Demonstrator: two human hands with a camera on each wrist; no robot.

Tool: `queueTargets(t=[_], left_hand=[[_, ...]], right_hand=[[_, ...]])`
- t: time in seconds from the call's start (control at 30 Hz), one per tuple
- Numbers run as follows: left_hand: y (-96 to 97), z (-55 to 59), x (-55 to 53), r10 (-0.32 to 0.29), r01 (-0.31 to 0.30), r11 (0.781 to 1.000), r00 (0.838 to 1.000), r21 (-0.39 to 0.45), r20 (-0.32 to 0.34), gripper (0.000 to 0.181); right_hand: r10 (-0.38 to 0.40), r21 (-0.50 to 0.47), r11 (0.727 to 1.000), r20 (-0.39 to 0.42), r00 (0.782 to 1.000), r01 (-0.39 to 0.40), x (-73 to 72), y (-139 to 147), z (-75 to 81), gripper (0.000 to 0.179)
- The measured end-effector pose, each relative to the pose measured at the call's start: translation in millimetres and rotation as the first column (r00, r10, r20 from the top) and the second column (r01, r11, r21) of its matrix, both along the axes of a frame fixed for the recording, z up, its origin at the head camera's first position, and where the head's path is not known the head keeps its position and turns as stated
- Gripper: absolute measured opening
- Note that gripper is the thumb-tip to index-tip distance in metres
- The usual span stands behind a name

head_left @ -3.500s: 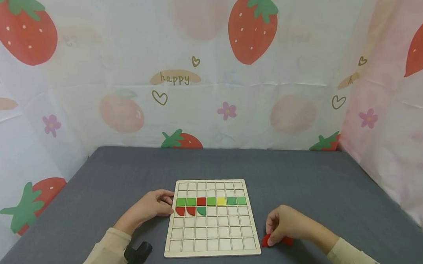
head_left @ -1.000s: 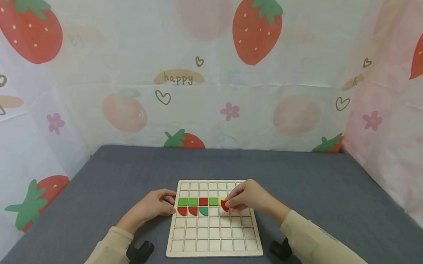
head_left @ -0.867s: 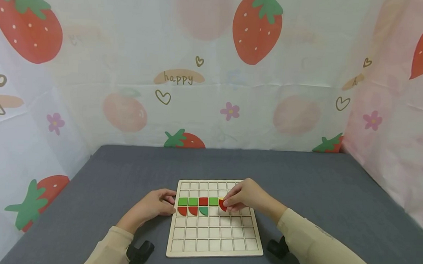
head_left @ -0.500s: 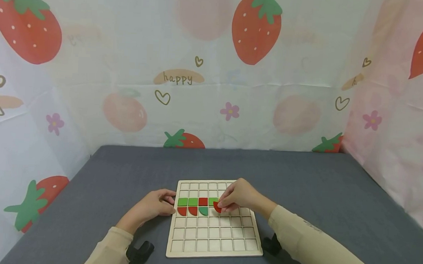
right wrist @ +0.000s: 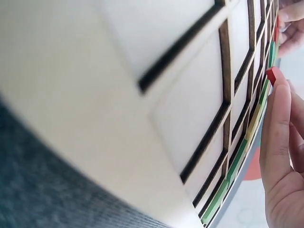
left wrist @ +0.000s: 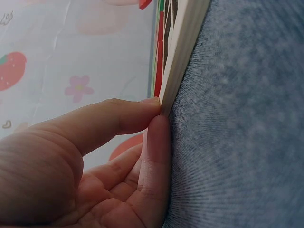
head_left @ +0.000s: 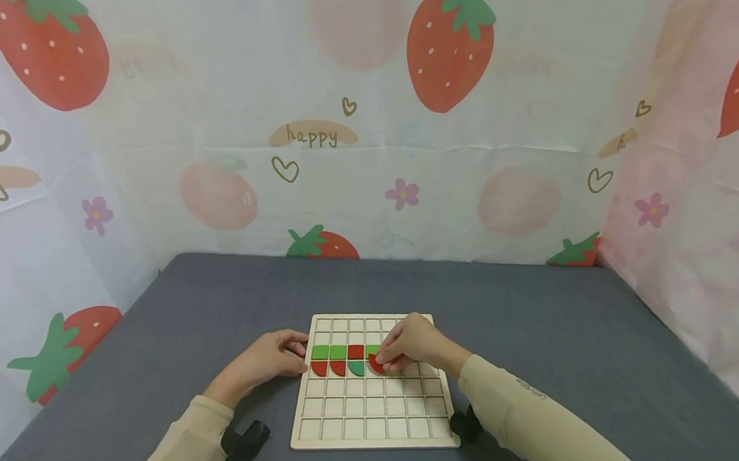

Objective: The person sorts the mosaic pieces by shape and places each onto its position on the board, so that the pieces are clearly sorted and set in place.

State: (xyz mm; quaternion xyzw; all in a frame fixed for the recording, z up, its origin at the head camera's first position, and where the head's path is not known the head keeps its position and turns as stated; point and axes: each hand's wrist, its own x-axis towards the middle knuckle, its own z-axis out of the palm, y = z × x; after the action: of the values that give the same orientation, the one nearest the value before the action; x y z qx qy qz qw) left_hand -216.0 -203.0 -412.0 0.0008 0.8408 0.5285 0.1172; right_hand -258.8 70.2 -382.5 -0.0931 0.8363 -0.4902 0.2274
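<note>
My right hand [head_left: 419, 339] pinches a red quarter-circle tile [head_left: 374, 363] between thumb and fingers. The tile is over the fourth cell of the row holding other quarter circles; in the right wrist view the same tile [right wrist: 271, 75] looks tilted and raised. The wooden grid board [head_left: 372, 446] lies flat on the table. At its left edge, the fingertips of my left hand [head_left: 269, 355] touch the rim. Two red quarter circles [head_left: 318, 368] and a green quarter circle [head_left: 356, 369] sit in cells, below a row of coloured square tiles [head_left: 337, 353]. My right hand hides part of that row.
A dark grey cloth [head_left: 243, 287] covers the table. A white fabric backdrop [head_left: 370, 210] with printed strawberries rises behind and at both sides. Black wrist mounts [head_left: 245, 442] show below both sleeves. The right forearm crosses over the board's right side.
From the table right of the board, my right hand has carried the red quarter-circle tile over the grid, then leftward to the fourth cell. The left hand has stayed at the edge.
</note>
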Motion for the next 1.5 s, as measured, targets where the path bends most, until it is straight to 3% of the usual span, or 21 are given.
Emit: queueTargets(t=[0.5,0.87,1.1,1.3,1.5], left_hand=[[0.7,0.3,-0.2,0.007,-0.007,1.0,1.0,0.002,0.006,0.058],[-0.4,-1.6,-0.7,0.004,-0.004,1.0,1.0,-0.015,-0.004,0.059],[0.8,-1.1,-0.1,0.007,-0.007,1.0,1.0,-0.011,0.0,0.059],[0.1,-2.1,0.1,-0.007,0.007,1.0,1.0,0.002,-0.001,0.06],[-1.2,-1.3,-0.2,-0.01,0.01,1.0,1.0,0.014,0.001,0.061]], right_hand=[[0.032,0.048,0.998,-0.039,0.999,-0.03,1.4,-5,-1.5,0.004],[0.041,0.175,0.984,-0.135,0.99,-0.017,2.4,-11,0.1,0.011],[0.041,0.21,0.978,-0.153,0.987,-0.009,3.5,-12,0.9,0.014],[0.054,0.164,0.986,-0.137,0.989,-0.032,5.5,-3,1.5,0.009],[0.007,0.092,0.996,-0.113,0.994,0.003,5.3,22,4.0,0.005]])
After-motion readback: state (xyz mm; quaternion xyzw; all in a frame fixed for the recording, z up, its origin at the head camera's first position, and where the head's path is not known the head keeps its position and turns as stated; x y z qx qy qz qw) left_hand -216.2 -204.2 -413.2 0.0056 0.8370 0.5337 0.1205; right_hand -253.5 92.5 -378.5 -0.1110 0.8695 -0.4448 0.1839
